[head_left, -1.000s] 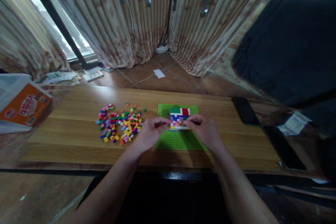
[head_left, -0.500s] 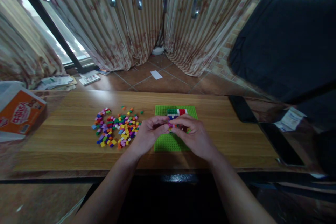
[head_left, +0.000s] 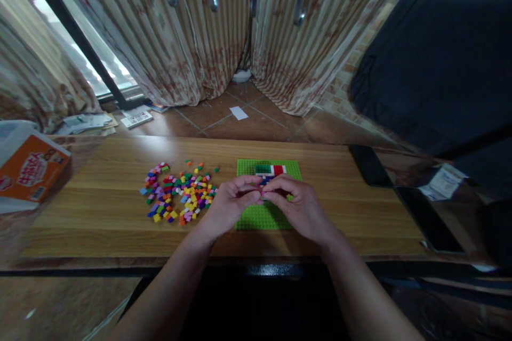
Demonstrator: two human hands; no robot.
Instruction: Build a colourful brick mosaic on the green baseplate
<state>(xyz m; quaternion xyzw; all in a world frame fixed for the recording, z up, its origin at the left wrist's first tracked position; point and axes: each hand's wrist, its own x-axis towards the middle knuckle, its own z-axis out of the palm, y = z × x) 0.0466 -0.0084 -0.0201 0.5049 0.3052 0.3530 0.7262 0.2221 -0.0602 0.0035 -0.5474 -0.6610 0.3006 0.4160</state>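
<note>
Over a bright green studded baseplate [head_left: 262,218], my left hand [head_left: 230,205] and my right hand [head_left: 300,208] meet fingertip to fingertip. Between them is a small pink toy brick [head_left: 263,194], pinched from both sides and partly covered by the fingers. Just beyond the fingertips, a block of joined bricks stands on the plate, with a dark green part [head_left: 263,169], a red and white part [head_left: 279,170] and some blue below. A lime green piece shows beside my right fingers. A spread of loose coloured bricks [head_left: 192,192] lies left of my left hand.
The wooden table [head_left: 100,213] carries a black phone [head_left: 370,165] and another dark flat device [head_left: 430,218] at the right. An orange and white container [head_left: 34,170] stands at the left edge. Beyond are curtains, papers and a book [head_left: 136,119] on the tiled floor.
My fingertips have shifted slightly to the right with the pink brick and less of it shows. The loose bricks and the baseplate have stayed put.
</note>
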